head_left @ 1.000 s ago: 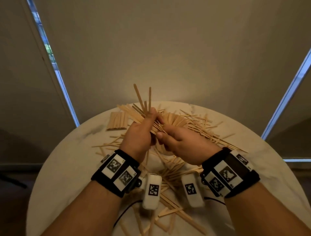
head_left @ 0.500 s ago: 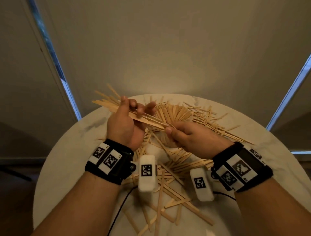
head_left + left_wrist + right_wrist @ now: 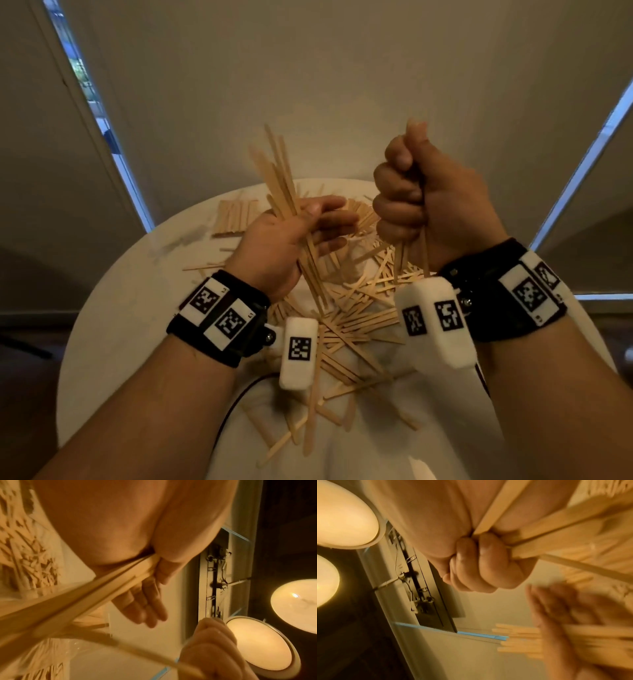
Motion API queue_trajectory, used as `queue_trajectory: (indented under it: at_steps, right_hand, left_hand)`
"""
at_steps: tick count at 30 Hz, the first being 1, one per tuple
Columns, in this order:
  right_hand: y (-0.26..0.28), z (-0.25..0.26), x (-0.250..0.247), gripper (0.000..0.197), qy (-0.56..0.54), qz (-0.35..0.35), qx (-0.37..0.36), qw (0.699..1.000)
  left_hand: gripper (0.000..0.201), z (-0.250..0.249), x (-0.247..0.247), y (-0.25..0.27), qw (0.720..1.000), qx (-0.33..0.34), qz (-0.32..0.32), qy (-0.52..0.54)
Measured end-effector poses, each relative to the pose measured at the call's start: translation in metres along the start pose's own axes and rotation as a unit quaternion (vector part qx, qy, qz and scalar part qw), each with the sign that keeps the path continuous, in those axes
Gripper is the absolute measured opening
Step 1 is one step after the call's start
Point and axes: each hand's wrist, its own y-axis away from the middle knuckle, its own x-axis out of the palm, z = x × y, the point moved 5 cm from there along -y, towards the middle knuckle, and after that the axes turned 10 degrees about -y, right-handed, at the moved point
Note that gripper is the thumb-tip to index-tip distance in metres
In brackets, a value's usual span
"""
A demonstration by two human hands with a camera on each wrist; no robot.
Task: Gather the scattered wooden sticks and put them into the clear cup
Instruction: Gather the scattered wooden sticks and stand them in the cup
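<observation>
left hand (image 3: pixel 274 240) pinches a bundle of sticks (image 3: pixel 277 171) under the thumb, fingers stretched out. right hand (image 3: pixel 428 202) is clenched round a few sticks, held higher. more sticks (image 3: pixel 352 308) lie scattered on the table (image 3: pixel 113 325). cup can't be made out.

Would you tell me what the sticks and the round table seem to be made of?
Sticks: pale, unfinished wood, flat and matte, judging by their tan colour. Table: white top with faint grey veining, likely marble or a marble-look laminate; the pictures cannot settle which.
</observation>
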Motion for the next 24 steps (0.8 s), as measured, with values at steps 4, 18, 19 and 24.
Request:
queue_trajectory:
  at_steps: [4, 18, 19, 24]
  right_hand:
    - [-0.009, 0.003, 0.003, 0.046, -0.092, 0.010, -0.026, 0.995]
    - [-0.009, -0.008, -0.037, 0.047, -0.077, -0.159, -0.221, 0.959]
    - [-0.011, -0.012, -0.032, 0.048, -0.058, -0.149, -0.214, 0.964]
    - [-0.011, -0.023, -0.022, 0.051, -0.059, -0.137, -0.195, 0.969]
  left_hand:
    - [0.034, 0.003, 0.009, 0.008, 0.994, -0.020, 0.075, -0.076]
    - [0.035, 0.012, -0.003, 0.001, 0.991, -0.098, 0.049, -0.076]
    - [0.035, 0.012, -0.001, 0.001, 0.991, -0.090, 0.039, -0.093]
    - [0.040, 0.011, 0.000, 0.003, 0.990, -0.076, -0.019, -0.116]
